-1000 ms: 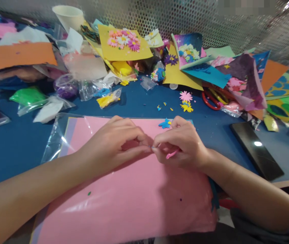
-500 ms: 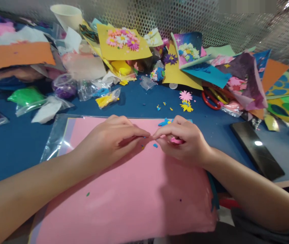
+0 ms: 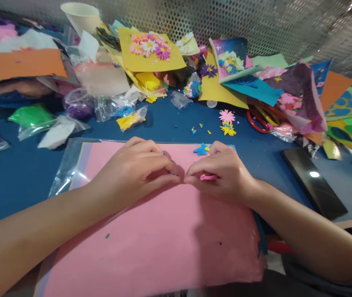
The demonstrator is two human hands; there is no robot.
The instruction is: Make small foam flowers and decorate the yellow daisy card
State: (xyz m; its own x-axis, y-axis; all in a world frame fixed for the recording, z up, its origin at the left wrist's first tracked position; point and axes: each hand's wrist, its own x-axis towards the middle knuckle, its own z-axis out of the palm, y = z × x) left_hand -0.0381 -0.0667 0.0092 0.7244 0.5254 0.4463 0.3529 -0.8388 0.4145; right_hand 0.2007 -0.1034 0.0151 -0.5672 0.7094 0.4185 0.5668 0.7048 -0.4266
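Observation:
My left hand (image 3: 143, 169) is over the upper part of the pink sheet (image 3: 151, 239), thumb and forefinger pinched together. A tiny blue clay piece (image 3: 176, 175) shows at those fingertips. Facing it, my right hand (image 3: 222, 171) has its thumb and forefinger closed, the tips nearly meeting the left ones. A thin pink stick-like tool (image 3: 208, 177) is tucked in the right fingers; most of it is hidden. Just behind the right hand, a blue clay flower with a yellow bit (image 3: 201, 149) lies on the sheet's far edge.
Pink (image 3: 227, 116) and yellow (image 3: 227, 128) clay flowers lie beyond the sheet among crumbs. Bagged clay (image 3: 31, 115), a paper cup (image 3: 81, 18) and decorated cards (image 3: 151, 49) crowd the back. Red-handled scissors (image 3: 258, 121) and a black phone (image 3: 313, 181) are at right.
Both hands' fingertips have shifted slightly nearer me, over where loose blue bits lay. The right hand has uncovered more of the blue flower and the pink tool has tilted.

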